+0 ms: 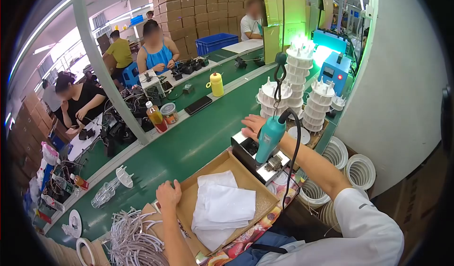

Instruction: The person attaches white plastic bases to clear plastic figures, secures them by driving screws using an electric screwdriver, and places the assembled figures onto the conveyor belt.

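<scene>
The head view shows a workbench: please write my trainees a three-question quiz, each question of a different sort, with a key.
1. True or false: the left hand is at the edge of the brown tray.

2. Multiple choice: what lies in the brown tray?
A) a yellow bottle
B) white sheets
C) a blue crate

3. Short answer: which of the wearer's hands is nearer the hanging teal tool?

Key:
1. True.
2. B, white sheets.
3. The right hand.
</scene>
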Tool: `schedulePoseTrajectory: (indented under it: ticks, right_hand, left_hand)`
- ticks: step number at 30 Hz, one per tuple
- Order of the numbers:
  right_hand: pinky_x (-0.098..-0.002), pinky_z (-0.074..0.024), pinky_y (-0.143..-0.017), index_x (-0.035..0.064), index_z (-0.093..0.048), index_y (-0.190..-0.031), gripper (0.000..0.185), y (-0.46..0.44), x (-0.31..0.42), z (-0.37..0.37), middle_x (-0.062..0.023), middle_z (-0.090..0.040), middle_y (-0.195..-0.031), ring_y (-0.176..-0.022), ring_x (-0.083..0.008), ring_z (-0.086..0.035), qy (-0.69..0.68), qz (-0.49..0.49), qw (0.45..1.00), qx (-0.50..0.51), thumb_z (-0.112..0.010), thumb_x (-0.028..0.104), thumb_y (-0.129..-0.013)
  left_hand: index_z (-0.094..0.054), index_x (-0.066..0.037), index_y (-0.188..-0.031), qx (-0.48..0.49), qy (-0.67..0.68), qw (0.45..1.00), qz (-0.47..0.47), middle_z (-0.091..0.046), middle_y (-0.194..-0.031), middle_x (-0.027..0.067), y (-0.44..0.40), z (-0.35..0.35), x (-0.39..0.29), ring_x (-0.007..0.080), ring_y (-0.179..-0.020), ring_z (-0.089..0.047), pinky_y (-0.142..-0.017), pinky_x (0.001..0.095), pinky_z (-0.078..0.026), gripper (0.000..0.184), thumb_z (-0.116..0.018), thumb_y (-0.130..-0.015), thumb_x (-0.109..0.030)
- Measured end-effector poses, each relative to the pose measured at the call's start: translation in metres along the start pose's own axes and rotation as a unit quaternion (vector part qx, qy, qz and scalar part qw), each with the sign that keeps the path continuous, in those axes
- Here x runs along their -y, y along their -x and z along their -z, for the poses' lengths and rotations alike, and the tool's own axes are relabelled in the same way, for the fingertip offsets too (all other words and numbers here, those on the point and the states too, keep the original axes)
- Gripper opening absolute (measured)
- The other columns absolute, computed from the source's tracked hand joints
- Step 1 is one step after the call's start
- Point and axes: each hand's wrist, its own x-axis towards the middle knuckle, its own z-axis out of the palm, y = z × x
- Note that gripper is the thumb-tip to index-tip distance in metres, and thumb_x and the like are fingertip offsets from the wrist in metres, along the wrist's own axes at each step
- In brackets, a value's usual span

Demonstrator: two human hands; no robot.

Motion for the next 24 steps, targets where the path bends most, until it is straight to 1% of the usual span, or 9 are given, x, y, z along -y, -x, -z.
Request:
schedulePoseTrajectory:
  ticks: [2, 3, 7, 9, 10, 14, 17, 20, 24]
  right_hand:
    - [-0.0452, -0.0318, -0.108, 0.0025, -0.054, -0.124, 0.050, 0.002, -0.004, -0.002, -0.0188, -0.053, -0.128, -0.126, -0.0353, -0.043, -0.005, 0.013, 1.000, 0.011, -0.043, 0.041, -0.095]
    - [-0.0460, -0.0312, -0.108, 0.0027, -0.055, -0.123, 0.048, 0.005, -0.011, -0.010, -0.0182, -0.054, -0.127, -0.126, -0.0344, -0.043, 0.065, 0.075, 0.994, -0.039, -0.044, 0.040, -0.095]
    - [-0.0477, -0.0287, -0.109, 0.0029, -0.057, -0.119, 0.044, 0.007, -0.033, -0.043, -0.0164, -0.057, -0.122, -0.126, -0.0319, -0.045, 0.049, 0.124, 0.985, -0.109, -0.046, 0.038, -0.095]
    - [-0.0437, -0.0367, -0.101, 0.0207, -0.060, -0.115, 0.025, 0.006, -0.028, -0.043, -0.0087, -0.059, -0.121, -0.110, -0.0249, -0.055, -0.067, 0.037, 0.992, -0.097, -0.055, 0.029, -0.092]
    - [-0.0437, -0.0367, -0.101, 0.0207, -0.060, -0.115, 0.025, 0.007, -0.027, -0.041, -0.0087, -0.059, -0.121, -0.110, -0.0249, -0.055, -0.068, 0.035, 0.993, -0.094, -0.055, 0.029, -0.092]
    - [-0.0376, -0.0404, -0.097, 0.0196, -0.061, -0.116, 0.027, 0.004, -0.034, -0.048, -0.0069, -0.060, -0.120, -0.106, -0.0218, -0.057, 0.110, 0.153, 0.969, -0.158, -0.059, 0.028, -0.090]
    - [-0.0369, -0.0394, -0.099, 0.0204, -0.061, -0.116, 0.029, 0.005, -0.032, -0.050, -0.0051, -0.059, -0.122, -0.108, -0.0218, -0.056, -0.148, -0.032, 0.986, -0.070, -0.061, 0.025, -0.088]
    - [-0.0465, -0.0343, -0.106, 0.0023, -0.059, -0.114, 0.039, 0.010, -0.029, -0.042, -0.0177, -0.061, -0.113, -0.112, -0.0333, -0.054, -0.039, 0.102, 0.987, -0.119, -0.050, 0.034, -0.093]
    - [-0.0462, -0.0366, -0.104, 0.0017, -0.060, -0.112, 0.039, 0.002, -0.014, -0.024, -0.0187, -0.062, -0.107, -0.106, -0.0345, -0.057, -0.085, 0.032, 0.992, -0.091, -0.051, 0.034, -0.093]
  left_hand:
    - [-0.064, 0.001, -0.075, 0.002, -0.003, 1.000, -0.002, -0.064, -0.080, 0.0213, -0.001, 0.000, 0.000, 0.0377, -0.076, -0.061, -0.071, 0.0473, -0.047, 0.038, -0.052, -0.086, -0.034]
    - [-0.064, 0.001, -0.076, 0.002, -0.008, 1.000, -0.003, -0.064, -0.080, 0.0215, 0.001, 0.000, 0.001, 0.0378, -0.077, -0.061, -0.072, 0.0470, -0.047, 0.039, -0.051, -0.086, -0.035]
    - [-0.064, 0.001, -0.076, 0.006, -0.001, 1.000, 0.007, -0.064, -0.081, 0.0215, -0.003, -0.001, 0.000, 0.0379, -0.078, -0.061, -0.072, 0.0467, -0.047, 0.040, -0.051, -0.086, -0.036]
    - [-0.064, 0.002, -0.077, 0.015, -0.010, 1.000, 0.019, -0.065, -0.081, 0.0212, -0.001, 0.002, -0.001, 0.0378, -0.079, -0.061, -0.073, 0.0466, -0.048, 0.041, -0.052, -0.085, -0.036]
    - [-0.064, 0.002, -0.077, 0.018, -0.010, 1.000, 0.019, -0.065, -0.081, 0.0212, 0.000, 0.002, -0.002, 0.0378, -0.079, -0.061, -0.073, 0.0466, -0.048, 0.041, -0.052, -0.085, -0.036]
    - [-0.065, 0.001, -0.078, 0.013, -0.012, 0.999, 0.037, -0.065, -0.082, 0.0209, 0.001, 0.003, -0.002, 0.0378, -0.080, -0.062, -0.074, 0.0462, -0.048, 0.041, -0.052, -0.085, -0.037]
    - [-0.065, 0.001, -0.077, 0.009, -0.016, 0.999, 0.036, -0.065, -0.081, 0.0210, -0.001, 0.003, -0.003, 0.0379, -0.079, -0.062, -0.074, 0.0461, -0.049, 0.041, -0.052, -0.085, -0.037]
    - [-0.066, 0.001, -0.077, 0.013, -0.028, 0.999, 0.042, -0.065, -0.080, 0.0209, 0.003, 0.006, -0.006, 0.0380, -0.078, -0.063, -0.073, 0.0464, -0.049, 0.042, -0.052, -0.085, -0.038]
    - [-0.065, 0.001, -0.076, -0.008, -0.035, 0.999, 0.036, -0.065, -0.080, 0.0209, 0.001, 0.005, -0.006, 0.0377, -0.077, -0.063, -0.072, 0.0466, -0.049, 0.042, -0.053, -0.084, -0.039]
